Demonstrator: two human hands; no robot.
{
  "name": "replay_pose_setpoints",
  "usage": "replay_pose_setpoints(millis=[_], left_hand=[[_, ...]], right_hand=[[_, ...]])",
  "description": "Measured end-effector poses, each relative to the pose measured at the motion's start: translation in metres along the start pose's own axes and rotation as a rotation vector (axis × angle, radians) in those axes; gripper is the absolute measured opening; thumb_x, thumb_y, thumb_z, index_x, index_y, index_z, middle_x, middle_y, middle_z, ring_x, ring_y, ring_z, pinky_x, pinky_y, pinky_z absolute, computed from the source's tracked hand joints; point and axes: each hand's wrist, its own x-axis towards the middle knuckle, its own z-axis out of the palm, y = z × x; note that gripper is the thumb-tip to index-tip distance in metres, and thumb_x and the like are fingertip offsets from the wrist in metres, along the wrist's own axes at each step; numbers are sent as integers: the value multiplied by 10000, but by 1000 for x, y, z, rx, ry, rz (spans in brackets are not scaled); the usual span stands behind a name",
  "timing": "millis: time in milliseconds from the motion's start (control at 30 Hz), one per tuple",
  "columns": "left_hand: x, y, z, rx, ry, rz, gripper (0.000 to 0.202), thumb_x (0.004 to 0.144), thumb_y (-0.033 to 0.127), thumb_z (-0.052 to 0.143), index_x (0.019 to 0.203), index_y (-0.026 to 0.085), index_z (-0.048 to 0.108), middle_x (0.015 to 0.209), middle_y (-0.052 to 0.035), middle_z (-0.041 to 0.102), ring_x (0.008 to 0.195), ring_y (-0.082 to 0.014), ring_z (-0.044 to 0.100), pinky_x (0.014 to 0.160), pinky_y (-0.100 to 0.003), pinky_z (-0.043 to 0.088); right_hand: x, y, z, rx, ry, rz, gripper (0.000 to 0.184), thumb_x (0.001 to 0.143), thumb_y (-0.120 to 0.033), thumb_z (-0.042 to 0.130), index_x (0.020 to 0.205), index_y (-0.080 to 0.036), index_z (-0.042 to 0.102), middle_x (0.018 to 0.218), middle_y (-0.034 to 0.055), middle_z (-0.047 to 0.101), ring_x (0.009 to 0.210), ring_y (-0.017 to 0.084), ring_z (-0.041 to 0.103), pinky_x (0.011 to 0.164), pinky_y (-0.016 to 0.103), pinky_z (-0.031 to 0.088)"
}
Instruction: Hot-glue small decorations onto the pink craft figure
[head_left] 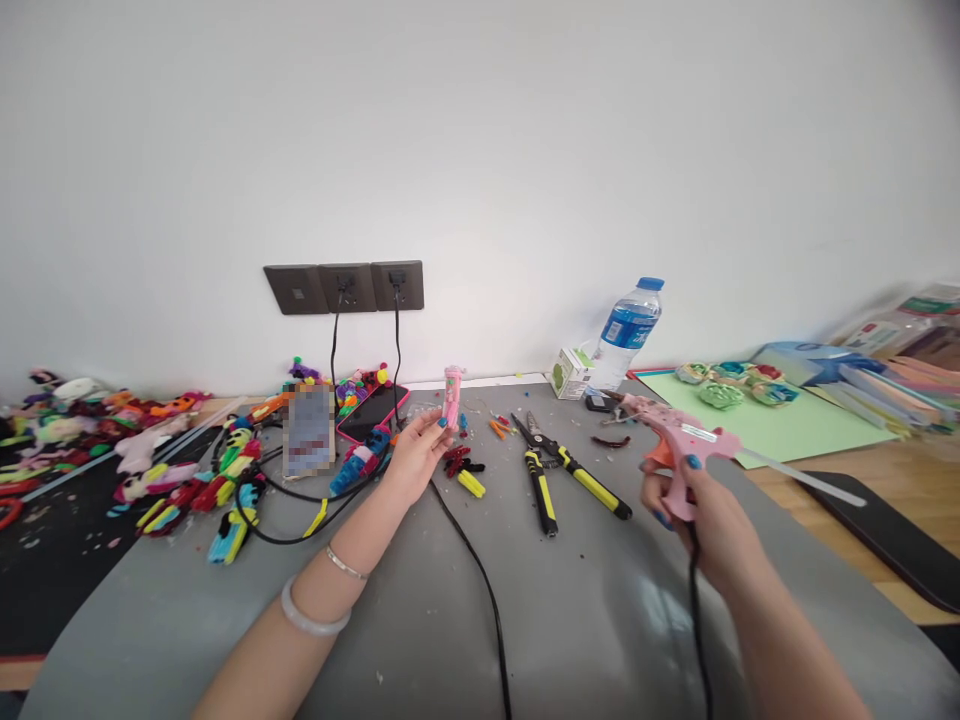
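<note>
Between the fingertips of my left hand is a small pink pipe-cleaner piece, held upright above the grey mat. My right hand is wrapped round the handle of a pink hot glue gun. A clear glue stick juts from its back end, and its nozzle points left toward the middle. Its black cord hangs down past my wrist. Yellow-and-black pliers lie with their handles spread between my two hands. Red, black and yellow pipe-cleaner pieces lie just right of my left hand.
Many colourful pipe-cleaner figures are heaped at the left, near a pink-edged phone. Black cables run from the wall sockets across the mat. A water bottle and small box stand by the wall. Rosettes lie on green paper.
</note>
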Motion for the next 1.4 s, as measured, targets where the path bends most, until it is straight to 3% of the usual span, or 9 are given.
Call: replay_pose_setpoints(millis=[133,300,600,733,867,933,1067,1300,1400], left_hand=[[5,-1,-4,-8,41,99,259,649,174,820,860,163,669,815,-23,702,819,-129,673,769,-243,492],[7,-1,-6,-21,48,131,271,647,181,818,863,167,656,791,-11,687,806,-127,675,809,-261,490],[3,0,-3,8,24,125,293,631,200,835,862,160,660,812,-22,693,815,-130,674,838,-281,498],[3,0,-2,29,5,124,294,630,206,839,857,166,657,825,-15,684,824,-130,675,845,-283,499],[1,0,-1,46,-2,123,309,623,231,851,852,167,653,830,-15,683,821,-131,673,823,-277,503],[1,0,-1,46,3,125,305,622,233,852,844,165,654,814,-16,681,816,-135,674,814,-275,503],[-1,1,2,47,-15,144,289,631,237,845,846,167,666,815,-13,684,803,-132,669,821,-281,502],[-2,-4,4,27,-32,140,335,603,246,863,865,150,678,840,-33,697,782,-129,660,805,-283,507],[0,-3,0,37,-27,126,312,630,247,850,874,151,681,847,-42,700,798,-136,665,817,-290,508]], right_hand=[[-1,14,-53,-37,-138,221,515,897,-664,391,734,-221,598,482,51,494,426,170,432,443,339,340],[4,33,-68,-230,-237,398,579,846,-716,398,646,-217,614,433,26,471,392,178,421,401,317,342],[14,37,-79,-704,201,226,309,749,-476,663,580,-227,595,630,157,671,476,260,589,459,369,384],[1,-13,-37,-616,171,-60,248,839,-454,560,811,-224,649,653,96,666,555,244,590,504,337,403],[2,-56,41,-488,-273,-391,159,900,-304,511,914,-225,649,832,66,691,732,210,613,660,318,465],[11,-61,76,-434,-495,-534,175,899,-185,485,934,-226,651,943,67,687,824,199,616,729,313,473],[40,-49,124,-503,-660,-687,194,849,-71,529,894,-213,654,905,56,668,910,212,601,813,335,456],[67,-43,147,-534,-794,-622,159,723,-32,589,719,-189,559,770,12,582,713,151,535,651,255,406],[72,-38,138,-438,-690,-534,134,742,-77,543,768,-203,506,672,-37,507,600,119,458,587,236,361]])
